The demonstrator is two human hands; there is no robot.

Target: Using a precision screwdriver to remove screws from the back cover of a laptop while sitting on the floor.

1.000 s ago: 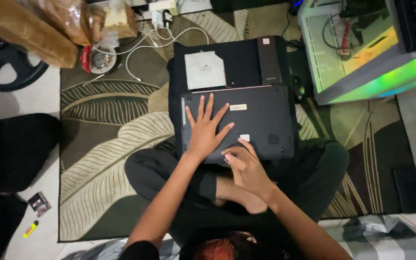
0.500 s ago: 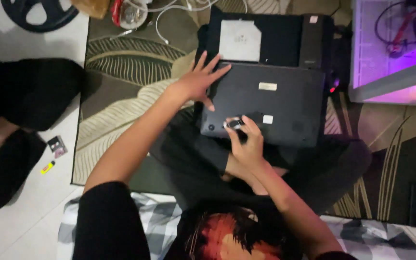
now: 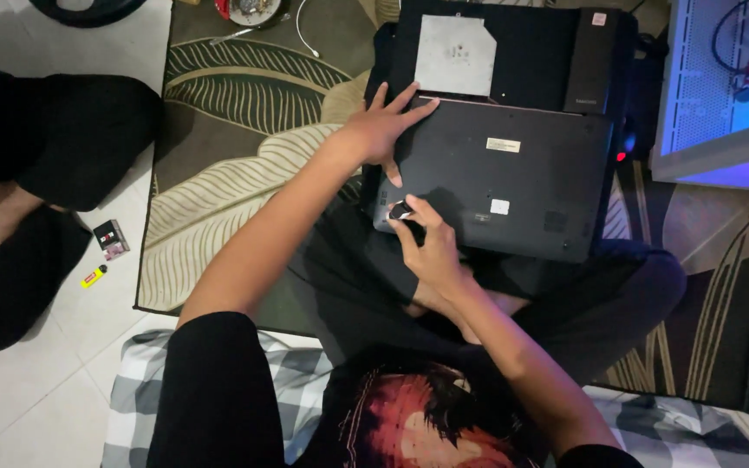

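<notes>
Since a second ago the left hand [image 3: 381, 134] has slid off the middle of the dark grey laptop lying bottom-up [image 3: 513, 178] over to its upper left corner, fingers spread flat and pressing down, not gripping anything. Right hand [image 3: 426, 243] has crept along the near edge toward the left corner too, and now it's pinched around a small dark tool with a shiny tip [image 3: 401, 211], probably a stubby screwdriver, though it's honestly too small and dim to call for sure. That upturned laptop sits across the person's crossed legs, long axis running left to right, so both hands are bunched at its left end and the whole right half is bare, well apart from either hand; the right hand is the nearer one to the near-left corner where the tool touches. Just behind it, touching along the far edge, lies a second black flat device with a pale square metal plate [image 3: 455, 54] on it. Off on the white tile sit a little yellow lighter [image 3: 93, 276] and a small dark box [image 3: 111, 237], beside the leaf-pattern rug [image 3: 236, 173].
</notes>
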